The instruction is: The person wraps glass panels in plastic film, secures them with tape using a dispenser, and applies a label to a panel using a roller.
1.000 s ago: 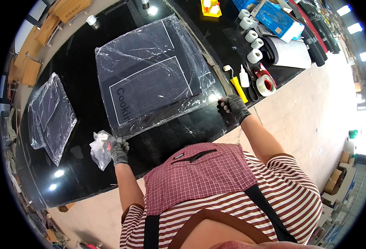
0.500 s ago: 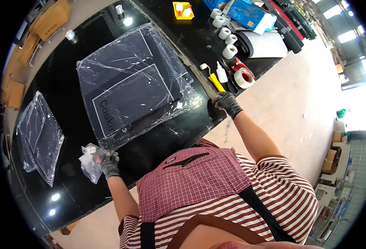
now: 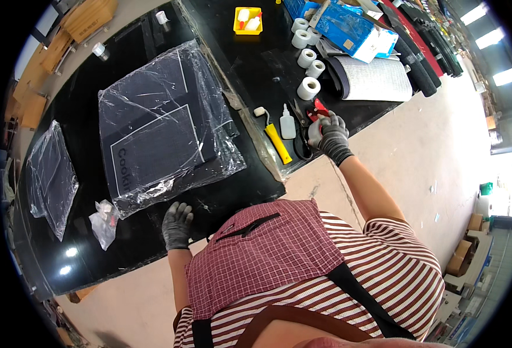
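My right hand, in a grey glove, closes over a roll of tape at the table's right front edge. Just beyond it lies a red-handled tool. Dark scissors, a white squeeze bottle and a small roller with a yellow handle lie to its left. My left hand, also gloved, rests open on the black table's front edge and holds nothing. Left of it sits a crumpled clear plastic bag. Beyond that hand lies a large stack of dark printed sheets in clear film.
A smaller film-wrapped dark piece lies at the left of the black table. Several white rolls, a blue box and a rolled mat stand at the back right. A yellow tray holds small bottles.
My left hand has let go of the plastic bag and moved right along the table edge. My right hand has moved right, from beside the yellow roller onto the tape roll.
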Action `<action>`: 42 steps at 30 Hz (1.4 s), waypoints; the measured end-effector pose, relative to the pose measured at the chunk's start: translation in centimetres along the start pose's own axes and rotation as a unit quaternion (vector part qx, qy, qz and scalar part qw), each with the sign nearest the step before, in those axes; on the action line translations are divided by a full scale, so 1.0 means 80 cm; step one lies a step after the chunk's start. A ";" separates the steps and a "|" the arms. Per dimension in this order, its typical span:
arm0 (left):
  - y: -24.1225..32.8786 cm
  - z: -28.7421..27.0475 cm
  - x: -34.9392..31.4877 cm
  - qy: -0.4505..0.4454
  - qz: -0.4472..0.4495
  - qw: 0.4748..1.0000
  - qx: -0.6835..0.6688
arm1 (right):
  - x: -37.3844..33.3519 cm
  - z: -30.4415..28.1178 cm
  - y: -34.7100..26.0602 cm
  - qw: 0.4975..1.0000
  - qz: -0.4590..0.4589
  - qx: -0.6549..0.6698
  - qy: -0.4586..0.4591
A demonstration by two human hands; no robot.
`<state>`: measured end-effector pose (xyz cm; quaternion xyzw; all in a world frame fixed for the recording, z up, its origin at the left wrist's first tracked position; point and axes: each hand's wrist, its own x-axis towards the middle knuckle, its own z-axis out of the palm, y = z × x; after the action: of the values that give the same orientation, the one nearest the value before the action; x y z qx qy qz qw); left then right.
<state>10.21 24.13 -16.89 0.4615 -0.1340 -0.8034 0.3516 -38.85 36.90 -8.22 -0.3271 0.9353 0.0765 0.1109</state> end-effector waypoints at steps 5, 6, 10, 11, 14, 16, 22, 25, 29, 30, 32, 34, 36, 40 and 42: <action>-0.063 0.110 0.001 0.054 -0.029 0.992 0.111 | 0.018 0.024 0.053 0.989 -0.076 0.128 0.003; -0.071 0.122 0.001 0.065 -0.032 0.988 0.135 | 0.022 0.024 0.062 0.988 -0.097 0.115 0.026; -0.096 0.129 0.004 -0.054 -0.056 0.987 0.141 | 0.039 0.036 0.102 0.979 -0.156 0.021 0.128; -0.099 0.128 0.008 -0.092 -0.054 0.988 0.111 | 0.035 0.034 0.101 0.973 -0.160 -0.021 0.167; -0.118 0.125 0.032 -0.183 -0.053 0.981 0.043 | 0.030 0.056 0.076 0.918 -0.273 0.265 0.110; -0.124 0.152 0.035 -0.126 -0.078 0.989 0.002 | 0.023 0.079 0.053 0.932 -0.264 0.243 0.042; -0.132 0.200 0.040 -0.056 -0.079 0.995 0.005 | 0.019 0.059 0.020 0.986 -0.117 0.121 -0.015; -0.132 0.202 0.050 -0.057 -0.092 0.994 0.030 | 0.027 0.050 0.018 0.986 -0.116 0.097 -0.065; -0.135 0.198 0.056 -0.059 -0.132 0.989 0.031 | 0.047 0.065 0.033 0.983 -0.146 0.075 -0.082; -0.134 0.200 0.056 -0.057 -0.145 0.987 0.028 | 0.045 0.078 0.049 0.976 -0.164 0.138 -0.028; -0.136 0.198 0.055 -0.059 -0.138 0.989 0.016 | 0.030 0.070 0.058 0.921 -0.130 0.348 -0.120; -0.131 0.205 0.049 -0.075 -0.137 0.988 0.014 | 0.011 0.053 0.067 0.816 -0.131 0.526 -0.203; -0.134 0.200 0.051 -0.066 -0.137 0.987 0.046 | -0.008 0.029 0.054 0.792 -0.165 0.530 -0.253; -0.134 0.198 0.052 -0.068 -0.141 0.984 0.082 | -0.023 -0.004 0.028 0.776 -0.241 0.466 -0.350; -0.133 0.201 0.048 -0.063 -0.137 0.985 0.080 | -0.017 -0.007 0.019 0.798 -0.317 0.375 -0.348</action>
<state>-9.16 27.40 -16.49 0.4502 -0.1553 -0.8583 0.1910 -38.85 38.79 -7.24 -0.4895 0.6330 -0.2113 0.5613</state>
